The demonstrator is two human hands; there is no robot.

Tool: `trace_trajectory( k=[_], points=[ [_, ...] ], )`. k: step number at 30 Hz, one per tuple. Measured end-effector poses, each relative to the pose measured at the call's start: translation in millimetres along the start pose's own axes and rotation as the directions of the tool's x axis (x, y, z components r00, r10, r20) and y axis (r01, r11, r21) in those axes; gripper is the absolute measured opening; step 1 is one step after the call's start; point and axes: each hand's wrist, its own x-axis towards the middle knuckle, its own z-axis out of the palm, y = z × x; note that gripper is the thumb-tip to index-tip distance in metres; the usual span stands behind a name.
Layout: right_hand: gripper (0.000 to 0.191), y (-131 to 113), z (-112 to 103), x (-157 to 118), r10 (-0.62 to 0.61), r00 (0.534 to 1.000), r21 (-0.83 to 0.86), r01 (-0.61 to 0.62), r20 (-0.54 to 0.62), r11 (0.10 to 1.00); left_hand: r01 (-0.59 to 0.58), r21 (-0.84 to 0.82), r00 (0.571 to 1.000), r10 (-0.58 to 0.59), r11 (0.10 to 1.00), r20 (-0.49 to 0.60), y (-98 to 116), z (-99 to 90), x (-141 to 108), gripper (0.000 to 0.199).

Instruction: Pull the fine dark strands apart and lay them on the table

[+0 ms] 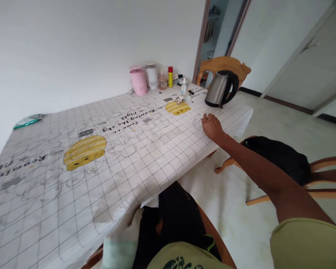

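Observation:
My right hand (211, 127) reaches out over the near right edge of the table, its fingers curled together close to the tablecloth (156, 160). Whatever those fingers pinch, if anything, is hidden or too small to make out. Just beyond the hand stands a steel electric kettle (217, 89) with a black handle, upright and apart from the fingers. The white cloth has a grid and yellow balloon-like prints. To the left of the kettle lies a crumpled white item (182, 98). I cannot see my left hand.
Along the wall stand a pink canister (138, 81), a white canister (151, 76), a pump bottle (162, 81), a red-capped yellow can (170, 77) and a small clear bottle (183, 86). A green-edged packet (28, 121) lies far left. Wooden chairs (225, 63) stand behind and right.

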Motion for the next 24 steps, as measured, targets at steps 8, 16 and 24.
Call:
trace_trajectory(
  k=[8,16,24],
  points=[
    [0.064,-13,2,22,0.008,1.0,0.005,-0.008,-0.003,1.0,-0.103,-0.049,0.993,0.106,0.993,0.061,47,5.1,24,0.033],
    [0.058,-26,1,15,0.006,0.999,-0.011,-0.006,-0.043,1.0,-0.435,-0.134,0.895,0.444,0.89,0.045,171,41.1,114,0.051],
    [0.049,-34,-7,-8,-0.032,0.994,-0.055,0.026,-0.106,0.998,-0.52,-0.141,0.829,0.538,0.842,0.155,290,136.5,185,0.061]
  ],
)
